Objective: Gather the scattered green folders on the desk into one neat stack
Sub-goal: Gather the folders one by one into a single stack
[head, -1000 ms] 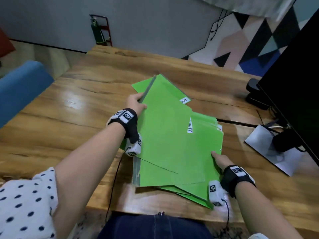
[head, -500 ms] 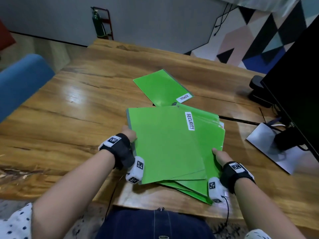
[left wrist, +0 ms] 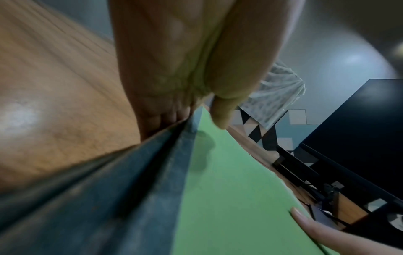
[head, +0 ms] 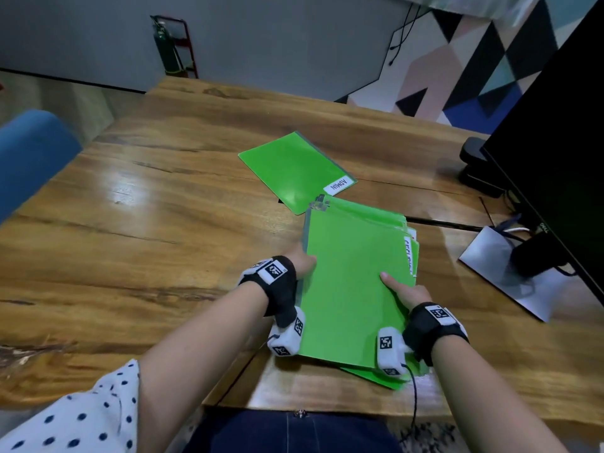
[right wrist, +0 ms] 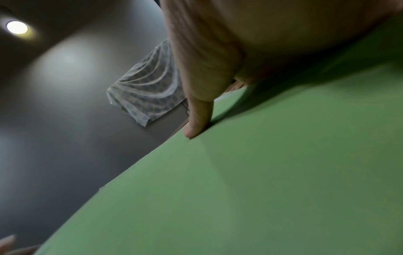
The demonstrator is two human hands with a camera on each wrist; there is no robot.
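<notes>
Both hands pinch the green folder stack [head: 351, 289]: left hand [head: 302, 261] on its left edge, right hand [head: 405, 291] on its right edge, near desk [head: 163, 223] front; ADMIN folder [head: 294, 171] lies just behind.

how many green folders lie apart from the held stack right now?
1: the ADMIN folder lies flat on the desk, just beyond the stack gripped by left hand and right hand. The stack's own count is hidden.

Office: wooden desk [head: 163, 223], monitor [head: 555, 142], labelled green folders [head: 349, 289].
</notes>
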